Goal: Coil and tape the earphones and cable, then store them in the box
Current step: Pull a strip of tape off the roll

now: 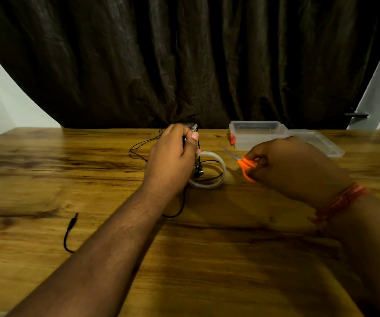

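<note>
My left hand held the gathered earphones pinched above the tape roll mid-table; my right hand gripped the scissors before the open box at the far edge. The thin cord felt limp and springy, I judged, so the bundle's middle was where to hold it.

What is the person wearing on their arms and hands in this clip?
Both forearms are bare, with no sleeves in view. The right wrist carries an orange-red thread band wound round several times, loose ends hanging. The left hand and right hand wear no gloves; no rings are visible.
</note>
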